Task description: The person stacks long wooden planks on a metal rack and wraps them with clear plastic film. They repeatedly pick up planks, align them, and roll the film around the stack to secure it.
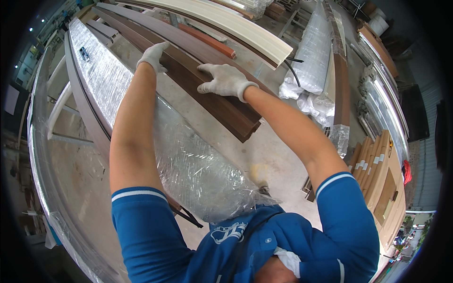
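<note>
A long dark brown profile (186,78) runs from the far left toward me, its grooved cut end (247,132) pointing at my body. Both my hands wear white gloves. My left hand (153,57) grips the profile's left edge, thumb near the top face. Farther down its length, my right hand (226,81) grasps it from the right, fingers reaching over the upper face. The undersides of both grips are hidden. Left of the profile lies a long bundle in clear plastic film (188,165), passing under my left forearm. A small blue-and-silver object (84,54) rests on its far part.
Cream profiles (236,21) and a shorter reddish-brown profile (207,40) lie beyond my right hand. To the right are a plastic-wrapped bundle (314,61), a long brown piece (340,89) and cardboard-coloured tubes (373,155). A white tubular frame (59,108) stands at the left.
</note>
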Demonstrator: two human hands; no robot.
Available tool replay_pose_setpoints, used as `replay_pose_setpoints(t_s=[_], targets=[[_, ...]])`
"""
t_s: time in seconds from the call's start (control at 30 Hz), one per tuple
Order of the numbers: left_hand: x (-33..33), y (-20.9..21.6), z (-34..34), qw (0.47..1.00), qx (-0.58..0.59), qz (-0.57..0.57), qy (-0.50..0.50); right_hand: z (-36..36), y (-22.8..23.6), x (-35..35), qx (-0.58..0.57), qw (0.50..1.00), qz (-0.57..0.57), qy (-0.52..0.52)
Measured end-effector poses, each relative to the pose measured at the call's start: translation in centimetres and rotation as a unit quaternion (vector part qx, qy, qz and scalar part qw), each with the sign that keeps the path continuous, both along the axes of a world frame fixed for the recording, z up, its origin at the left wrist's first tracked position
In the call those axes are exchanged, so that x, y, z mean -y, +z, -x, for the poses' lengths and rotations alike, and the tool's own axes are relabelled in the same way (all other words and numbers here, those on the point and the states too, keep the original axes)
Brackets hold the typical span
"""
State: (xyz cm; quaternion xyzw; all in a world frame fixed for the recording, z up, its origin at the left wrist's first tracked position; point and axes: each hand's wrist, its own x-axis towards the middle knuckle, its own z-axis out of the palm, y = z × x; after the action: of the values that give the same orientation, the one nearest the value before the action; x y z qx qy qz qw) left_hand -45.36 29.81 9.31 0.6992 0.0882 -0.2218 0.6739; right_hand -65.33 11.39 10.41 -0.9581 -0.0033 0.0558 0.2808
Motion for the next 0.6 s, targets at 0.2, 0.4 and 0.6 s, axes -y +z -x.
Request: replay_pose_setpoints(t_s=[0.2,0.4,0.6], targets=[[0.0,-0.6,-0.2,0.998,0.023,-0.046,-0.035,-1.9,-0.6,-1.4,-0.034,0.996,0.078,0.013],[-0.1,-1.4,-1.2,0.989,0.047,-0.139,-0.028,1.1,0.4,3.4,0.077,0.996,0.033,0.039],[-0.1,-2.2,-3.0,0.897,0.238,-0.357,-0.103,11.7,2.0,17.5,0.204,0.967,-0.111,-0.100]])
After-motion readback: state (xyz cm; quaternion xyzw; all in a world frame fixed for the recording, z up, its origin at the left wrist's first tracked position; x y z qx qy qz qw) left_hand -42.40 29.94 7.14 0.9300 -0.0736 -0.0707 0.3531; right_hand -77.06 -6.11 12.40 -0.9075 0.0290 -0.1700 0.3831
